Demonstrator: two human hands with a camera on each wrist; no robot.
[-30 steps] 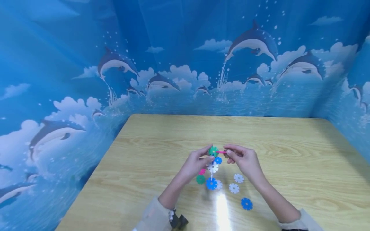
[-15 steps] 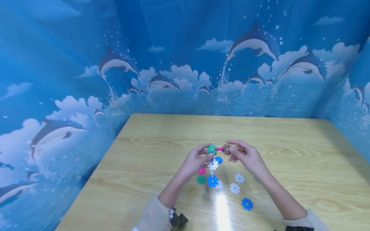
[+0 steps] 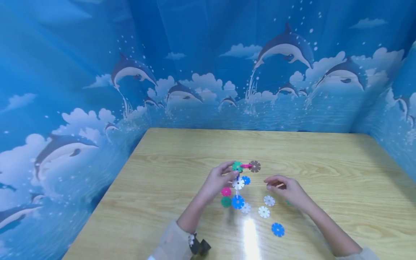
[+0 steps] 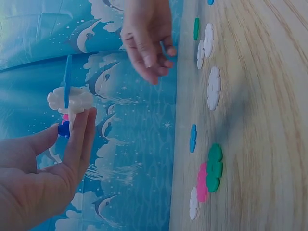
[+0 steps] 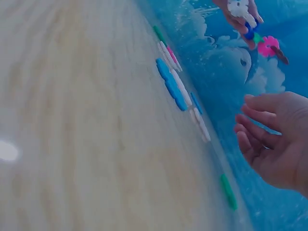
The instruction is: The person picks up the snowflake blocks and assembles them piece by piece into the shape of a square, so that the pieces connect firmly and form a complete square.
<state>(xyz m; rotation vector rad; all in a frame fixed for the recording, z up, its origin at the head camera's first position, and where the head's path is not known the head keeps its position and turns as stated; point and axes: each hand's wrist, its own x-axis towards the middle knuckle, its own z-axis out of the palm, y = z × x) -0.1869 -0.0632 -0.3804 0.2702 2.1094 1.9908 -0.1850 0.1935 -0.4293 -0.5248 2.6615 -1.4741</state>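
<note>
A chain of slotted snowflake discs is raised above the table, and my left hand [image 3: 218, 183] pinches it between thumb and fingers. From its top end run a brown disc [image 3: 255, 166], a pink one [image 3: 246, 166] seen edge-on and a green one [image 3: 237, 166]. Lower down come a dark blue disc [image 4: 64, 129], a white disc [image 3: 238, 183] and, at the bottom, a blue disc [image 3: 238, 202]. My right hand [image 3: 290, 190] hovers to the right of the chain, its fingers loosely bent around nothing, as the right wrist view [image 5: 274, 139] also shows.
Loose discs lie on the wooden table [image 3: 162, 173]: pink [image 3: 226, 191] and green [image 3: 226, 202] below my left hand, whites [image 3: 264, 212] toward the right, a blue one [image 3: 277, 229] nearer the front. A dolphin-print curtain [image 3: 208, 72] stands behind the table's far edge.
My right hand has let go of the brown disc and drawn back down and to the right. The brown disc stays on the chain in my left hand, which has shifted slightly left.
</note>
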